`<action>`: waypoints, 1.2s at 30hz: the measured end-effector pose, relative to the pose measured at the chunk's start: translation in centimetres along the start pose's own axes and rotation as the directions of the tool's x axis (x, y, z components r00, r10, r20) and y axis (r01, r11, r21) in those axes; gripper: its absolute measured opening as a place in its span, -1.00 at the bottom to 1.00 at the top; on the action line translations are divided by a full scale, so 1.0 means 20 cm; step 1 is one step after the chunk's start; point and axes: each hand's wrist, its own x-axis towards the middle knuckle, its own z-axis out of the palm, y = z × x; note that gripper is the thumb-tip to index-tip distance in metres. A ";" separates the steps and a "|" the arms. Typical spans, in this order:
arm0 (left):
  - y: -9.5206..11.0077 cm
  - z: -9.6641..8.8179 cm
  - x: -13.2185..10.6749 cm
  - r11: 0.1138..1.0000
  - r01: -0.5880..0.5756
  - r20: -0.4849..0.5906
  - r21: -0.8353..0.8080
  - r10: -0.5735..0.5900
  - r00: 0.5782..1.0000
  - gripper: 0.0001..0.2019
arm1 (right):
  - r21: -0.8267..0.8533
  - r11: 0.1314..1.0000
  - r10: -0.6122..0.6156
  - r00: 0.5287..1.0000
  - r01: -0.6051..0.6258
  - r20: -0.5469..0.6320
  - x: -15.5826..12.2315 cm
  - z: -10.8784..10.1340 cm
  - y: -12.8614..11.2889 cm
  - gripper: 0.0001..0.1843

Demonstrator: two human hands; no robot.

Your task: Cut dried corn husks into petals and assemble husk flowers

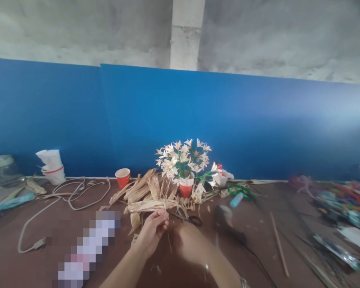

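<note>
Dried husks (151, 194) lie heaped mid-table, just beyond the worker's L hand (153, 227), fingertips pinched tog., contents too small to tell. R hand (188, 242) is close by on the R, blurred; can't tell if it grips anything. Dark-handled scissors (186, 218) lie btwn R hand & husks. At the heap's R end: white flowers (184, 158) w/ green stems, in red-and-white cup (186, 188). Far side: blue partition (156, 108).

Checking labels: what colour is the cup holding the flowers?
The cup is red, whitish at the top; head view.
</note>
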 end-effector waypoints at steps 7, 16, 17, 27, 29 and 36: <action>-0.01 -0.01 0.00 0.999 0.005 0.028 0.054 -0.006 1.000 -0.84 | 0.160 0.987 0.018 1.000 -0.016 -0.013 -0.02 0.01 -0.01 -0.87; -0.03 0.03 -0.04 0.996 0.031 0.020 0.082 -0.033 0.999 -0.77 | 0.768 0.543 0.489 0.871 -0.339 0.039 0.05 -0.04 -0.02 -0.91; -0.03 0.04 -0.04 0.995 0.037 0.029 0.094 -0.040 0.999 -0.78 | 0.790 0.521 0.495 0.868 -0.325 0.031 0.05 -0.04 -0.02 -0.92; -0.06 0.04 -0.03 0.943 -0.031 0.047 0.331 0.016 0.999 -0.76 | 0.656 0.712 0.423 0.899 -0.250 -0.116 0.05 -0.05 -0.04 -0.91; -0.07 0.04 -0.02 0.919 -0.063 0.035 0.389 0.054 0.998 -0.77 | 0.544 0.797 0.390 0.911 -0.261 -0.134 0.05 -0.05 -0.05 -0.87; -0.13 0.01 0.01 0.727 -0.255 0.023 0.637 0.313 0.949 -0.80 | 0.252 0.907 0.400 0.879 -0.339 -0.260 0.03 -0.03 -0.11 -0.87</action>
